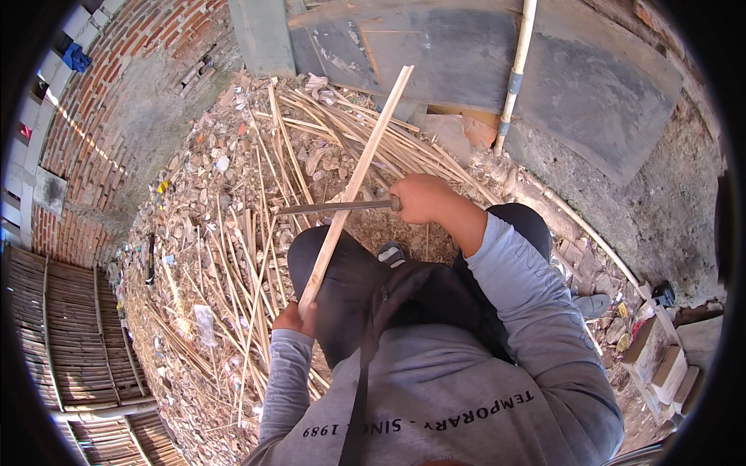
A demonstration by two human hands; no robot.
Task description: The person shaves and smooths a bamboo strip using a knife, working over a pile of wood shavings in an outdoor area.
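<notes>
My left hand (297,320) is closed around the lower end of a long, pale split-bamboo strip (376,146). The strip slants up and away to the right, passing over my left knee. In my right hand (420,199) is the handle of a long, narrow knife (311,208), its dark blade pointing left. Blade and strip cross at about the strip's middle; whether the edge bites into it I cannot tell.
Thin bamboo strips (435,159) lie heaped ahead, and more (249,311) are scattered to the left over rubble-strewn ground (198,202). A pale pipe (514,81) stands before dark panels (458,54). Brick wall (85,155) and bamboo slats (74,334) border the left; wooden blocks (668,373) sit at right.
</notes>
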